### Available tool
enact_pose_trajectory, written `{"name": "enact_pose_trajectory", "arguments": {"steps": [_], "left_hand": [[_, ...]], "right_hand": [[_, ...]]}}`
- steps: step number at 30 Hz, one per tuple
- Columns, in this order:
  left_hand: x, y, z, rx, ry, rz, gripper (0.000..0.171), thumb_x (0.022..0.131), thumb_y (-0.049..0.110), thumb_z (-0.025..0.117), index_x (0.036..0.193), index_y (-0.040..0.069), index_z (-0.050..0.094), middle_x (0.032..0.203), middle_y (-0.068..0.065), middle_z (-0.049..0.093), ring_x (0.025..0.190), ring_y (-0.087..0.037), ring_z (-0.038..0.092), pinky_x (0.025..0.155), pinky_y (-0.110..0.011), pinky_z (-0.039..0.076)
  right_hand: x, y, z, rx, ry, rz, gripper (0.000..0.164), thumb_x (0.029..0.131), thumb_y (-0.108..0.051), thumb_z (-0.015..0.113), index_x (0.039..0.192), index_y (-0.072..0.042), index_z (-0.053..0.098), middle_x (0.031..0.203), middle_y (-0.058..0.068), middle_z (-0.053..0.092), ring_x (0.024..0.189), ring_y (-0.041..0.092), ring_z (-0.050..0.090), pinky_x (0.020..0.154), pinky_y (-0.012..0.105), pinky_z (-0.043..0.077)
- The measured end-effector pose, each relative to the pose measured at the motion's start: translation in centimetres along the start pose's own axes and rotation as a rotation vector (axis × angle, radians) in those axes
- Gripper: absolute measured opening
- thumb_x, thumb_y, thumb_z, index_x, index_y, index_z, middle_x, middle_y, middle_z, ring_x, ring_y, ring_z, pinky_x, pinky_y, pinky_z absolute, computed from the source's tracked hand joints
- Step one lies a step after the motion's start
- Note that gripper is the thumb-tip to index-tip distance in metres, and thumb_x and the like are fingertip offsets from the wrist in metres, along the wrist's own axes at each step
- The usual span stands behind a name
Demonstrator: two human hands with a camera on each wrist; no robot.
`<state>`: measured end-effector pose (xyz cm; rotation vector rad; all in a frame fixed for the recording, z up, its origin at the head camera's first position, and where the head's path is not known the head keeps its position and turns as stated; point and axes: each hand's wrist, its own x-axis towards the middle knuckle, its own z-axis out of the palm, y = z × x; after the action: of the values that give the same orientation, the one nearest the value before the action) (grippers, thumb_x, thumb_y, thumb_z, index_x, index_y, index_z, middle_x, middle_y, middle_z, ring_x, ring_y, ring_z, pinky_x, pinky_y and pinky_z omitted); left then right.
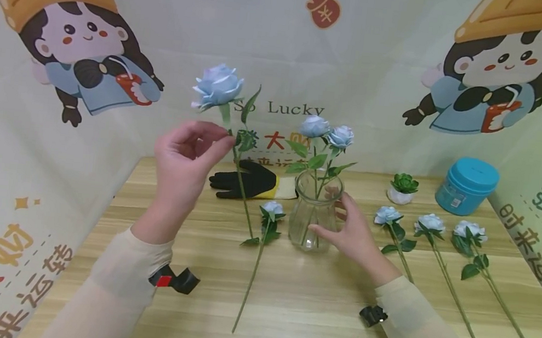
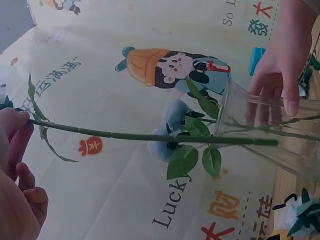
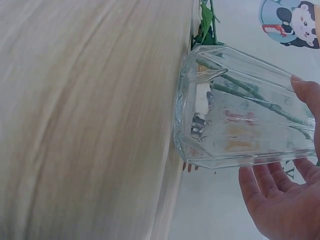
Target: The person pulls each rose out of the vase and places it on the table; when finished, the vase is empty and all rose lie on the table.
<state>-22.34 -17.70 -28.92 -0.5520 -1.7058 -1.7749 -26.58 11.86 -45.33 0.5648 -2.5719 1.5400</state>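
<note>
Between thumb and fingertips, my left hand [image 1: 184, 162] pinches the stem of a pale blue artificial rose [image 1: 218, 87] just below its bloom. The stem [image 2: 150, 138] hangs down at a slant, its lower end to the left of the vase in the head view. A clear glass vase [image 1: 302, 222] stands on the table, and my right hand [image 1: 351, 232] holds it round its right side. Two blue roses [image 1: 315, 126] stand in the vase, their stems [image 3: 250, 95] visible through the glass. Another rose [image 1: 273, 208] lies on the table near the vase's left side.
Three more roses [image 1: 430, 223] lie in a row at the right of the wooden table [image 1: 300, 315]. Behind them are a small potted succulent [image 1: 403, 188] and a blue lidded tub [image 1: 467, 187]. A black and yellow glove [image 1: 250, 180] lies behind the vase, before a printed cloth backdrop [image 1: 247, 18].
</note>
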Motion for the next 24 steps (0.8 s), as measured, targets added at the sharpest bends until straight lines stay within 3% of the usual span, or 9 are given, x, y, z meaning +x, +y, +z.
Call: {"name": "enact_pose_trajectory", "arguments": {"steps": [8, 15, 24], "left_hand": [[-1.1, -1.9, -2.6, 0.122, 0.046, -0.144, 0.014, 0.088, 0.002, 0.080, 0.090, 0.016, 0.077, 0.088, 0.003, 0.074, 0.070, -0.011, 0.059, 0.063, -0.020, 0.051], [-2.3, -4.2, -4.7, 0.227, 0.041, -0.283, 0.005, 0.091, 0.013, 0.080, 0.094, 0.015, 0.077, 0.089, 0.009, 0.073, 0.075, -0.009, 0.059, 0.061, -0.020, 0.044], [-4.4, -8.5, -8.3, 0.453, -0.029, -0.467, 0.022, 0.091, 0.027, 0.082, 0.102, 0.009, 0.076, 0.082, 0.017, 0.071, 0.077, -0.006, 0.059, 0.059, -0.021, 0.041]], "right_hand": [[0.0, 0.0, 0.0, 0.016, -0.001, 0.003, 0.089, 0.079, -0.017, 0.091, 0.152, -0.007, 0.042, 0.150, 0.018, 0.052, 0.136, 0.039, 0.052, 0.113, 0.055, 0.048], [-0.2, 0.0, -0.2, 0.017, 0.002, 0.018, 0.088, 0.079, -0.018, 0.091, 0.152, -0.009, 0.042, 0.150, 0.017, 0.052, 0.136, 0.039, 0.052, 0.114, 0.056, 0.047], [-0.1, 0.1, 0.0, 0.013, -0.013, 0.015, 0.090, 0.079, -0.022, 0.091, 0.153, -0.009, 0.041, 0.151, 0.016, 0.051, 0.137, 0.038, 0.051, 0.114, 0.056, 0.047]]}}
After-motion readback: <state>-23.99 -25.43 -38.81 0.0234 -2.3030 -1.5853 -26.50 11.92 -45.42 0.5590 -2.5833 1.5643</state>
